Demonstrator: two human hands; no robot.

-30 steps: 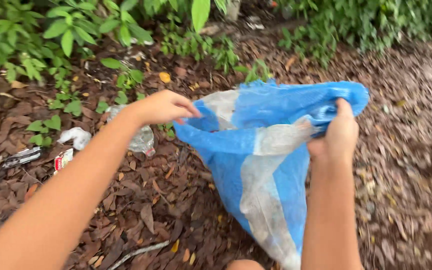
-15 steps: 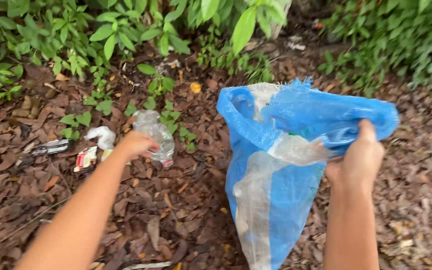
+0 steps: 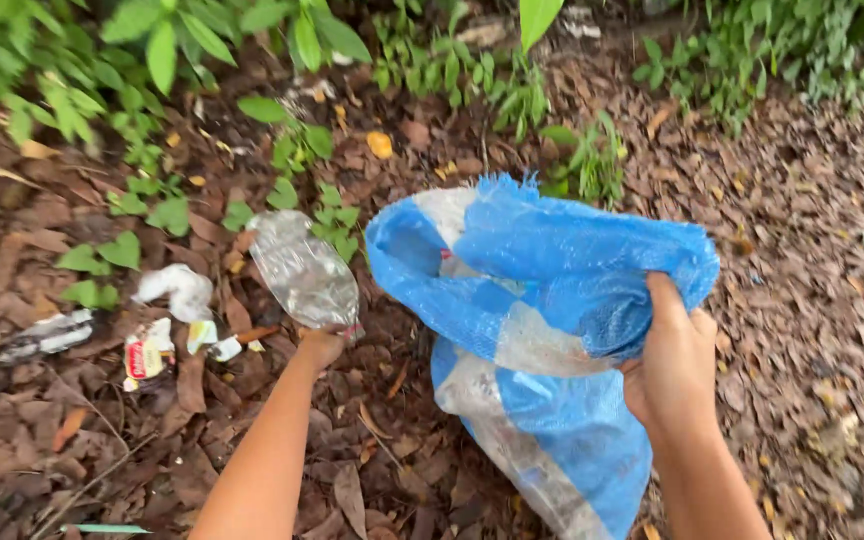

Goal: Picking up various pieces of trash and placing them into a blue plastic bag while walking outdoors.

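Observation:
My left hand grips the lower end of a crushed clear plastic bottle, which points up and away over the leaf litter, just left of the sack. My right hand clutches the rim of a blue woven sack and holds its mouth open. The sack hangs down between my arms, with pale scuffed patches on its side. Something white shows inside the sack's mouth.
White crumpled wrappers, a small red-and-white packet and a flattened grey piece of litter lie on brown dead leaves at the left. Green plants line the back. Wood chips cover the ground at the right.
My left hand reached out from the sack to the litter, closed on the clear bottle and lifted it. The right hand kept hold of the sack's rim.

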